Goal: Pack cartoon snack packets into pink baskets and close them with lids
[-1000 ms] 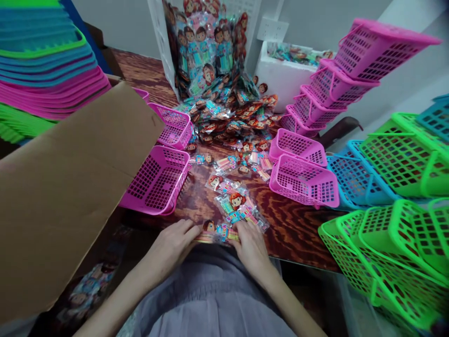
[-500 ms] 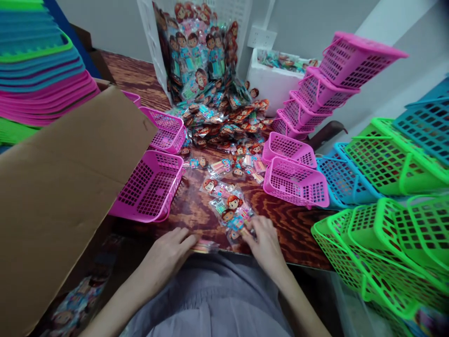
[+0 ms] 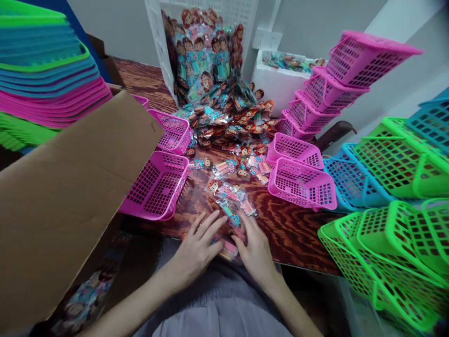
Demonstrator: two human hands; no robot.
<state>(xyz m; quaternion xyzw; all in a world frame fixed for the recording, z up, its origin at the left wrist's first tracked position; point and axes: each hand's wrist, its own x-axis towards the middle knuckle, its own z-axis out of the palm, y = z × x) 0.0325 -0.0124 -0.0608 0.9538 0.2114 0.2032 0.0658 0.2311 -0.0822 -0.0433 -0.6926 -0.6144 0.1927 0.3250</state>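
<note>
My left hand [image 3: 198, 249] lies with its fingers outstretched over a small clear packet with pink and yellow strips [image 3: 229, 248]. Part of that packet is hidden beneath the hand, at the table's near edge. My right hand [image 3: 256, 248] curves its thumb and fingers about another packet [image 3: 238, 231], partly covered by the fingers. A packet with a blue-clad cartoon figure and green strips [image 3: 228, 211] touches its fingertips. Just beyond lie more cartoon-figure packets [image 3: 229, 191].
Behind rises a heap of packets [image 3: 228, 126] spilling from a white crate [image 3: 159, 51]. Pink baskets stand left [image 3: 154, 187] and right [image 3: 301, 182]. Green baskets [image 3: 382, 248] crowd the right side; a cardboard box flap [image 3: 77, 187] juts in at left.
My left hand has moved right and away from me, its fingers spreading over the strip packet. My right hand has shifted slightly left, and the packets by it have been rearranged.
</note>
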